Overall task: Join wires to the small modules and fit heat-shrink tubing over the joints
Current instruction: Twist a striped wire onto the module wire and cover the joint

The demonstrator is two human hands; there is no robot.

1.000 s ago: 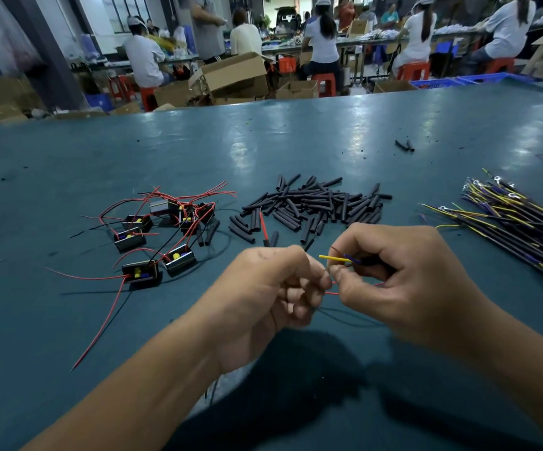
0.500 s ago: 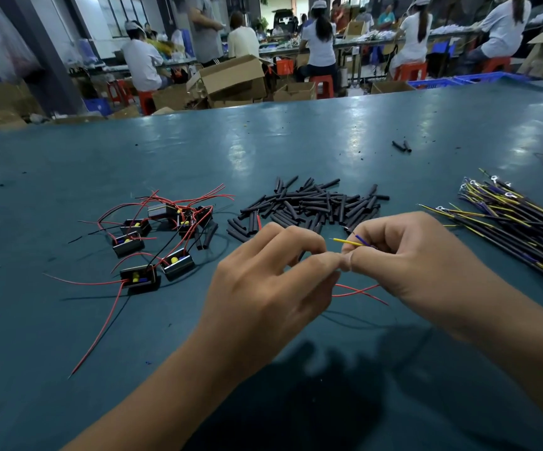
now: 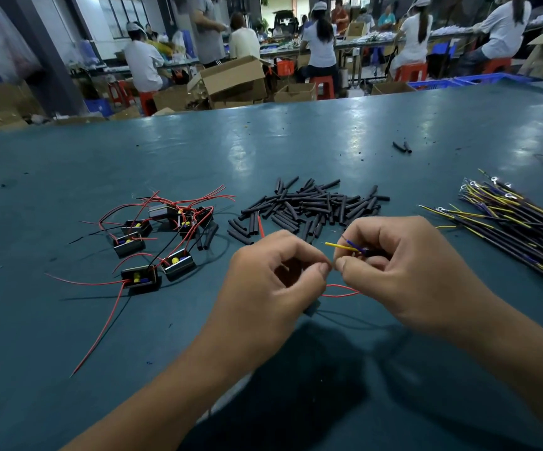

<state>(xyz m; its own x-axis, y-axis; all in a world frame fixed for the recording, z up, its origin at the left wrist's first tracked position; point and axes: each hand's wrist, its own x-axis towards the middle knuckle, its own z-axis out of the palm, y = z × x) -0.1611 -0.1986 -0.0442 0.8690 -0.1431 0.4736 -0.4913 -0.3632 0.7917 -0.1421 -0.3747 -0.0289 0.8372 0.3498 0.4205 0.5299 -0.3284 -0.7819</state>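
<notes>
Between the hands, just above the desk, a wire joint is pinched by both: left hand and right hand meet fingertip to fingertip. The joint itself is hidden. A yellow wire juts left from the right hand, lying nearly level; red wires loop beneath.

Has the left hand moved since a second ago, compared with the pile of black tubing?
Yes. The left hand has risen up the picture toward the pile of black tubing, its fingertips still meeting the right hand.
</notes>
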